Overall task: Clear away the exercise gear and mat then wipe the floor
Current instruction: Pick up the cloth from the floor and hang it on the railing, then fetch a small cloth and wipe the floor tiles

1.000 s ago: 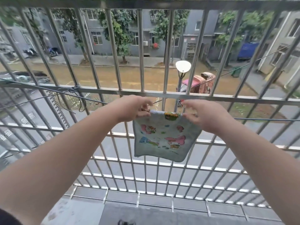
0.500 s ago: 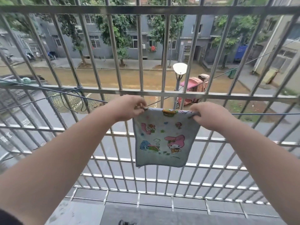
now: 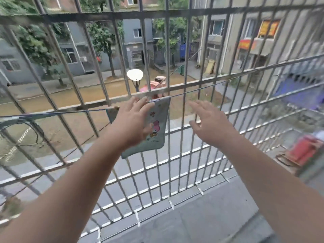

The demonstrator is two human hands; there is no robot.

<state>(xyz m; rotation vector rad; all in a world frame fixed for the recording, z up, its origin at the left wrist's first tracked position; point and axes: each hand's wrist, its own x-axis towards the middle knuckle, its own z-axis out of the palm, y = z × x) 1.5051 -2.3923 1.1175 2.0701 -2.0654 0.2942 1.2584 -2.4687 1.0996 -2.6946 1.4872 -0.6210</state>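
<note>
We are reaching both hands out toward the metal grille (image 3: 182, 92) of the balcony, where a thin line (image 3: 57, 113) is running across just in front of the bars. The small cloth (image 3: 157, 127) with cartoon prints is hanging over this line, directly behind our left hand (image 3: 130, 123) and a little to the left of our right hand (image 3: 209, 124). We are judging that it is placed there so that it can dry in the open air after the wiping. The left hand is spread with straight fingers and is lying flat before the cloth, perhaps touching it, though we cannot tell this surely; it is gripping nothing. The right hand is also open, with the fingers apart, and it is hovering clear of the cloth and holding nothing. Since the cloth is resting on the line by its own fold, no grip is needed any more. The ledge (image 3: 201, 216) is lying below both forearms.
</note>
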